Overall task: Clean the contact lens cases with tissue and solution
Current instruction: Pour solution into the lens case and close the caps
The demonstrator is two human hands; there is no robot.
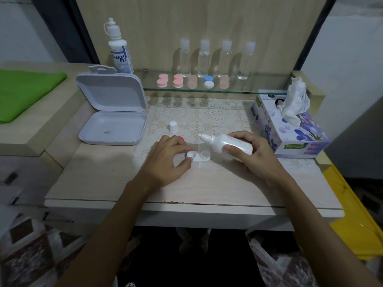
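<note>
Left hand [165, 160] is pinching the near well of a white lens case [199, 155] between thumb and forefinger, the other fingers curled loosely above it; something red [180, 139] is showing behind those fingers, likely a cap, too hidden to be sure. Right hand [251, 154] is wrapping closed around a small white solution bottle [227, 142], held nearly level, its bare nozzle aiming left and hanging just above and beyond the case's far well. The case is lying flat on the lace mat [207, 117] at the centre of the desk [116, 183], both wells looking open. Judging by this, the step is dosing the wells with solution. To do it well: tip the nozzle down over one well, squeeze gently, keep the tip off the plastic, and keep the pinch steady so the light case is not skating. The white bottle cap [173, 126] is standing just behind the left hand. The tissue box [290, 131] is sitting to the right, a sheet already sticking up, handy for wiping. An open grey box [113, 117] is sitting to the left; spare lens cases [177, 81] are lining the glass shelf [228, 91] behind.
</note>
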